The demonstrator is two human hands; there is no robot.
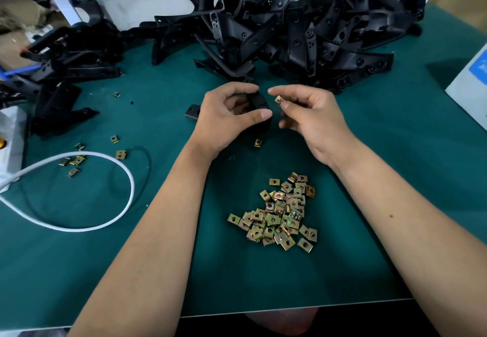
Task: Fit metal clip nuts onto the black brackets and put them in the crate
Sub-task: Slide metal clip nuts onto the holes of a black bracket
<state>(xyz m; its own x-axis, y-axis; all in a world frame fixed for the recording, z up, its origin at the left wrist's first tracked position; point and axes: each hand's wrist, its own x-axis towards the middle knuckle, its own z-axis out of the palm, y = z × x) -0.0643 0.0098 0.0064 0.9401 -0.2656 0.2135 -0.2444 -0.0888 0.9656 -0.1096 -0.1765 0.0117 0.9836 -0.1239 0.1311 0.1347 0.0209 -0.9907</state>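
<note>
My left hand (226,115) grips a black bracket (259,102) over the middle of the green table, fingers curled over its top and thumb across its front. One end of the bracket (191,112) sticks out to the left of my palm. My right hand (305,115) pinches a brass-coloured clip nut (278,99) between thumb and fingertips, a short gap to the right of the bracket. A pile of several clip nuts (279,215) lies near the front edge between my forearms. One clip nut (258,142) lies under the bracket.
A big heap of black brackets (303,28) fills the back of the table (395,178). More brackets (60,73) lie at the left. Loose clip nuts (76,160) and a white cable loop (105,220) sit front left. A white box (471,73) stands at the right edge.
</note>
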